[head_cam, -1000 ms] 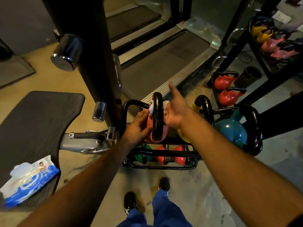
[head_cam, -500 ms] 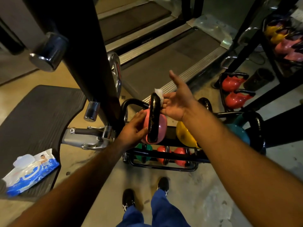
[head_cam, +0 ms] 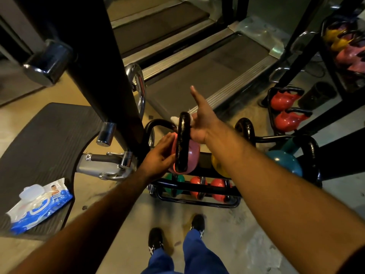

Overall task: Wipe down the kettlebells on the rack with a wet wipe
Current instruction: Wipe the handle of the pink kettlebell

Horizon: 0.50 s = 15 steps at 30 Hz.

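Wet wipe [head_cam: 174, 119] has slid up the handle [head_cam: 182, 139] — thumb now raised.

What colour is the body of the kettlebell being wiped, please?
Pink, with a black handle; the kettlebell shows best in the head view.

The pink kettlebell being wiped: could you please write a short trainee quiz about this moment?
1. True or false: the wipe sits at the top of the pink kettlebell's handle.
2. Which hand rests on the bell's side? A left hand B right hand
3. Fill in: the wipes pack lies on a dark ____.

Key: 1 true; 2 A; 3 mat.
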Motion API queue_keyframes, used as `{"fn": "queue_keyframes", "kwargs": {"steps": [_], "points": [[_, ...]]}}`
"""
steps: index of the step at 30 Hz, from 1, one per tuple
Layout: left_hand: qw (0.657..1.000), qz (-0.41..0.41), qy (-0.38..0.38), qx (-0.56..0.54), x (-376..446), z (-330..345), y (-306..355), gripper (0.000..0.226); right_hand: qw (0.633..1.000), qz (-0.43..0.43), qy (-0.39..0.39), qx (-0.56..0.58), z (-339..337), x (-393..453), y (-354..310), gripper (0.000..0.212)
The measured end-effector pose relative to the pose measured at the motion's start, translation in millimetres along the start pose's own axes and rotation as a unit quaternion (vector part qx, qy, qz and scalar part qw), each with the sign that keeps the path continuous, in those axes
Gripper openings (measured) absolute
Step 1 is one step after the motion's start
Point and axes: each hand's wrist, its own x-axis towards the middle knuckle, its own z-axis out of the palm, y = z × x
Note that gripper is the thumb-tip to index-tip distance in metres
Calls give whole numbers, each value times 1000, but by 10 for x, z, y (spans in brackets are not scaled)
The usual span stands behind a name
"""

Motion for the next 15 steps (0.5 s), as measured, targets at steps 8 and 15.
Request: {"fn": "queue_keyframes", "kwargs": {"steps": [8, 15], "points": [[1000, -9, -1, -22, -29, 7, 3, 74, 995, -58, -42, -71, -223, -169, 228, 117], [1000, -11, -18, -14, -51, -19, 97, 68, 994, -70, -43, -71, -389, -362, 264, 120]]}}
